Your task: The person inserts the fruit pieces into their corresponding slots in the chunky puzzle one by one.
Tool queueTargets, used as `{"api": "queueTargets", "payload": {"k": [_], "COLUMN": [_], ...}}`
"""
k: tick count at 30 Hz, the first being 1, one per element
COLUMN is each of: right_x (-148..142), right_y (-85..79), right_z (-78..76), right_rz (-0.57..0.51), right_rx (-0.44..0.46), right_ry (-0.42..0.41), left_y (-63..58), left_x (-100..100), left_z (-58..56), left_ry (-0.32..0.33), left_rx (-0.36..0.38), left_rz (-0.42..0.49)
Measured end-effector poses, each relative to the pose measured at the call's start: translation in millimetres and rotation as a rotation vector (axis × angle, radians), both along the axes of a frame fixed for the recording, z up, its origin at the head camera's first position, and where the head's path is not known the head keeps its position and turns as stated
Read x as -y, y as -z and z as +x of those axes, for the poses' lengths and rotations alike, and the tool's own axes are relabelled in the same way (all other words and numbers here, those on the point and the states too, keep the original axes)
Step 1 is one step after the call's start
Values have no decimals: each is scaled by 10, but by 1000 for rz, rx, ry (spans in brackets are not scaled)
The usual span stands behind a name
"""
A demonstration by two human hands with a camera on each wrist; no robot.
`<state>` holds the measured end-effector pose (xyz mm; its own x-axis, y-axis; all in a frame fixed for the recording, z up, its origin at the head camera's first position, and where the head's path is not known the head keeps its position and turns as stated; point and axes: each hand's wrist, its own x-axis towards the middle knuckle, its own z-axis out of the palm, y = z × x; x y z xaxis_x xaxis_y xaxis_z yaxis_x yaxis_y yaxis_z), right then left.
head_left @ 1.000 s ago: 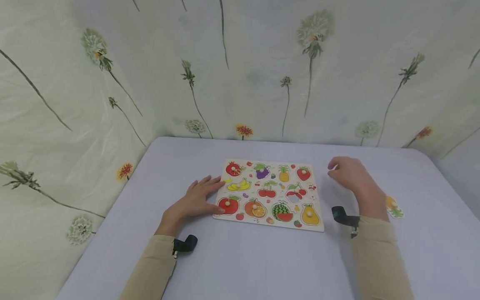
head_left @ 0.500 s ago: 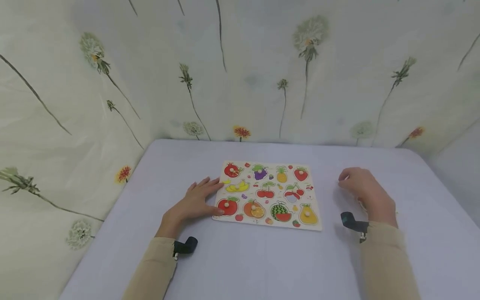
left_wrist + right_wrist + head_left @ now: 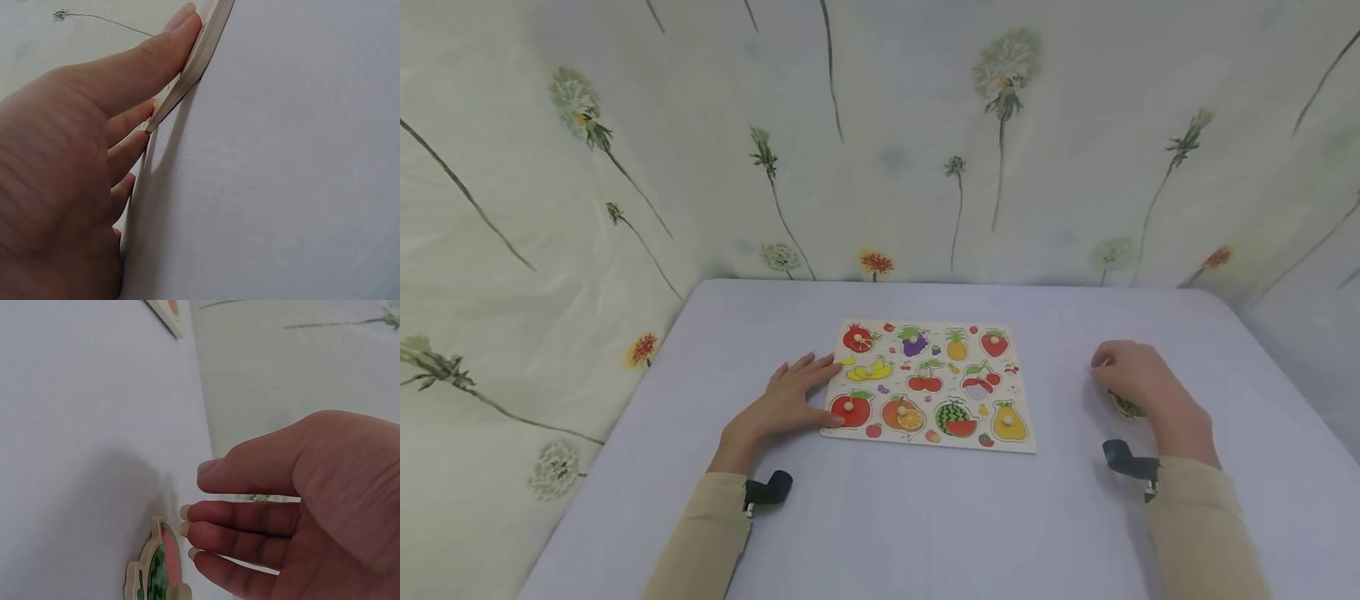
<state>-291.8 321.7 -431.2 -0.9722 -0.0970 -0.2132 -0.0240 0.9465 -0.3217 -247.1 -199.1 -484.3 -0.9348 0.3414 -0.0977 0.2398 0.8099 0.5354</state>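
Note:
A flat fruit puzzle board (image 3: 928, 444) lies on the table, with small round knobs on several of its fruit pieces. At its left edge rests my left hand (image 3: 792, 397), fingers extended and spread, thumb over the near left corner. In the left wrist view, the thumb (image 3: 169, 53) lies on top of the board and other fingertips touch its edge. To the right of the board, my right hand (image 3: 1138, 382) hovers low with nothing held. A watermelon puzzle piece (image 3: 169, 556) with a knob lies on the table just below its fingertips; the hand partly covers it in the head view.
The white-covered table (image 3: 925, 525) backs onto a flower-printed curtain (image 3: 887, 150), which also hangs along the left side. A black wrist camera (image 3: 769, 488) sits on my left sleeve, another wrist camera (image 3: 1129, 460) on my right.
My right hand has moved to the right, away from the board, and the watermelon piece now shows beneath it. The pineapple-like piece seen earlier is hidden by the right arm. My left hand stays put.

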Motion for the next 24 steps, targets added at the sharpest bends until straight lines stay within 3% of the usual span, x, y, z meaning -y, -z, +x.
{"api": "queueTargets", "payload": {"k": [8, 24], "right_x": [-109, -175], "right_y": [-75, -57], "right_z": [85, 206], "right_rz": [11, 33], "right_rx": [44, 58], "right_ry": [32, 0], "left_y": [88, 69], "left_x": [21, 15], "left_z": [-38, -38], "left_ry": [-5, 0], "left_rx": [-21, -15], "left_rz": [-10, 0]}}
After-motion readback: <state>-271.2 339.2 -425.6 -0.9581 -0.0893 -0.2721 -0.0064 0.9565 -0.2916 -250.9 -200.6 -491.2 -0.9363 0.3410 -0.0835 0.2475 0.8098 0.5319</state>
